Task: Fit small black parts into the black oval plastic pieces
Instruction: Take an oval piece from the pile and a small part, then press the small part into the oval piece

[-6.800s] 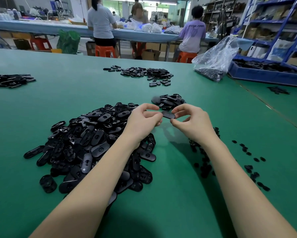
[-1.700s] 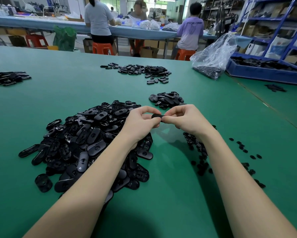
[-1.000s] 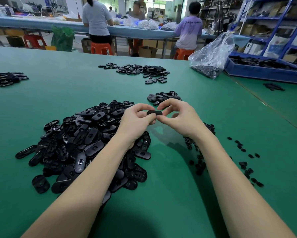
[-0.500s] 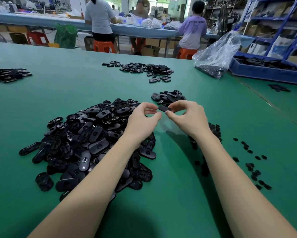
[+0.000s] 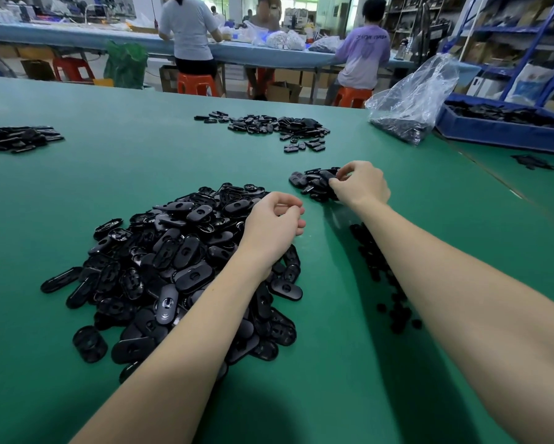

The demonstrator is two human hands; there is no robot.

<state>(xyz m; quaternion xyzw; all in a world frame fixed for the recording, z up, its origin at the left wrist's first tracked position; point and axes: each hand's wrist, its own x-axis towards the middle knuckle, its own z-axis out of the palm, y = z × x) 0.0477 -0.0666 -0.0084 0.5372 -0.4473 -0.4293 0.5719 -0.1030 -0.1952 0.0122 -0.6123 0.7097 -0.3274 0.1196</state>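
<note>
Now right hand (image 5: 360, 184) pinching oval piece (image 5: 328, 176), left hand (image 5: 274, 224) empty

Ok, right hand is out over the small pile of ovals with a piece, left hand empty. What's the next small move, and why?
Probably let go: the right hand pinches an oval piece right over the small pile, while the left hand hangs loosely curled and empty by the big pile.

Open green table (image 5: 141, 174) runs wide between the big oval pile (image 5: 179, 270) and the far pile (image 5: 269, 126). A bare lane lies between both forearms. Small parts (image 5: 387, 290) crowd the right; bag (image 5: 413, 100) and blue tray (image 5: 499, 131) block the far corner.
</note>
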